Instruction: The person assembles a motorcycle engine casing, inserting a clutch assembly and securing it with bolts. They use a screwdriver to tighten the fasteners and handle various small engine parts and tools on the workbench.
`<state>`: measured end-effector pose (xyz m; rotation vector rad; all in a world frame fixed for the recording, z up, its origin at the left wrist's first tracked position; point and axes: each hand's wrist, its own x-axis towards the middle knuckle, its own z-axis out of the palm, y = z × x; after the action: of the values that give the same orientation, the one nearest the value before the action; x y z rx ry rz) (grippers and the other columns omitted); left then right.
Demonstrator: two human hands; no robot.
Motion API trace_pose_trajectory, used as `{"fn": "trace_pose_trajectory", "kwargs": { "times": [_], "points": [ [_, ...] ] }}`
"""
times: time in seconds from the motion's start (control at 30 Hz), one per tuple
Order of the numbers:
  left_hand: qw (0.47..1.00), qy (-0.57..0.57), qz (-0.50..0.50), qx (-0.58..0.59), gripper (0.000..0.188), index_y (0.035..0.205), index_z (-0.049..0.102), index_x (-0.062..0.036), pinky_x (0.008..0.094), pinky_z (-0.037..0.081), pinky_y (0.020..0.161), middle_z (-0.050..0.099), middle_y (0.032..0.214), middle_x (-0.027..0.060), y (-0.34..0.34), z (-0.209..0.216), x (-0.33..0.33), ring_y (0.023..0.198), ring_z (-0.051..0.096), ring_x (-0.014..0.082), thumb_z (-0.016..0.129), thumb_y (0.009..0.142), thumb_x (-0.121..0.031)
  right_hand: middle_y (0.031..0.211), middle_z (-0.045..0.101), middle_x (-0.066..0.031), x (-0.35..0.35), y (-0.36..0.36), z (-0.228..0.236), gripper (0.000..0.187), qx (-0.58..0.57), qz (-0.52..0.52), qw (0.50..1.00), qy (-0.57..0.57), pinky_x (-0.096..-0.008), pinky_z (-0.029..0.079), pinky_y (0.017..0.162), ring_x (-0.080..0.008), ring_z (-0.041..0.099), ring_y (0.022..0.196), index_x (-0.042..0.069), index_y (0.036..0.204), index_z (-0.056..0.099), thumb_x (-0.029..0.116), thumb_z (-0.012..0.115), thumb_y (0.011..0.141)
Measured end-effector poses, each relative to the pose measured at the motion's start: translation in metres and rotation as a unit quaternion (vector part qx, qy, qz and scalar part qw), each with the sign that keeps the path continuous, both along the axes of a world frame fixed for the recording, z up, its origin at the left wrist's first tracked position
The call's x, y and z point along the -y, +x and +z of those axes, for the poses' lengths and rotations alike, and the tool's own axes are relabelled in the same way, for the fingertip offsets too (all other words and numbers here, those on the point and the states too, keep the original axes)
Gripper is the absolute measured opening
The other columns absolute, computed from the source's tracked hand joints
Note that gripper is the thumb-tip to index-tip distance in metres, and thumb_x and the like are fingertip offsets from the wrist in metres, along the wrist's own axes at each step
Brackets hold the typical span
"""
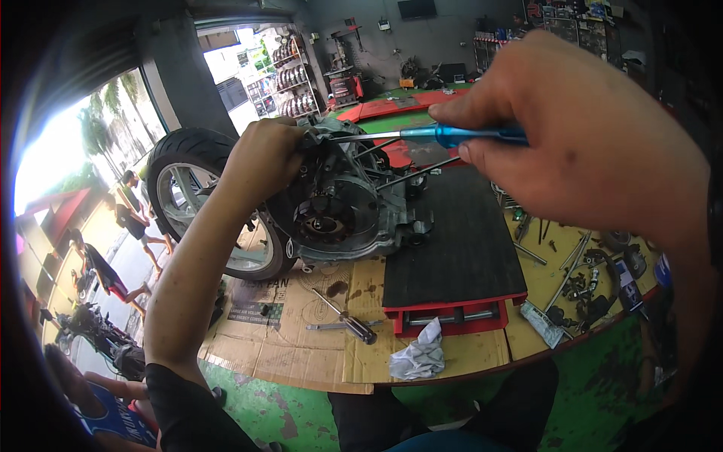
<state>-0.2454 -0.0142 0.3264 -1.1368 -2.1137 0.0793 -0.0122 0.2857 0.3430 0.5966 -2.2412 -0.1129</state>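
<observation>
A grey metal motorcycle engine (pixel 354 203) with an open round casing stands in front of me, a wheel with a black tyre (pixel 169 147) beside it on the left. My left hand (pixel 267 154) is closed over the engine's upper left edge, its fingertips partly hidden behind the metal. In my right hand (pixel 587 143) is a screwdriver with a clear blue handle (pixel 456 135), gripped with the thumb along it. The shaft lies nearly level and points left. Its tip meets the top of the engine near my left hand; the exact contact spot is too small to tell.
A black mat (pixel 459 241) covers a red stand (pixel 452 322) right of the engine. On the cardboard (pixel 263 346) lie another screwdriver (pixel 358 328) and a crumpled white cloth (pixel 422 355). Loose metal parts (pixel 591 290) and a tube (pixel 542 325) lie at the right. Several people are at the left.
</observation>
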Motion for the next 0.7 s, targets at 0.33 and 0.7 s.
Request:
{"fn": "trace_pose_trajectory", "kwargs": {
  "times": [0.33,0.7],
  "points": [
    [1.0,0.007,0.013,0.01,0.019,0.09,0.075,-0.0005,0.0523,0.058,0.083,0.07,0.09,0.0189,0.005,0.001,-0.011,0.087,0.07,0.043,0.072,0.073,-0.007,0.087,0.067,-0.0148,0.07,0.036,0.027,0.035,0.083,-0.148,0.975,0.145,-0.0456,0.055,0.075,-0.0336,0.069,0.082,-0.001,0.124,0.075,0.014,0.07,0.092],
    [0.997,0.021,0.073,0.016,0.021,0.093,0.077,-0.0048,0.0528,0.057,0.086,0.071,0.089,0.0179,0.011,-0.001,-0.006,0.091,0.072,0.0395,0.069,0.074,-0.008,0.086,0.067,-0.0119,0.038,0.035,-0.038,0.043,0.096,-0.107,0.989,-0.032,-0.0448,0.052,0.063,-0.0321,0.068,0.071,0.005,0.138,0.071,0.017,0.07,0.097]
  ]
}}
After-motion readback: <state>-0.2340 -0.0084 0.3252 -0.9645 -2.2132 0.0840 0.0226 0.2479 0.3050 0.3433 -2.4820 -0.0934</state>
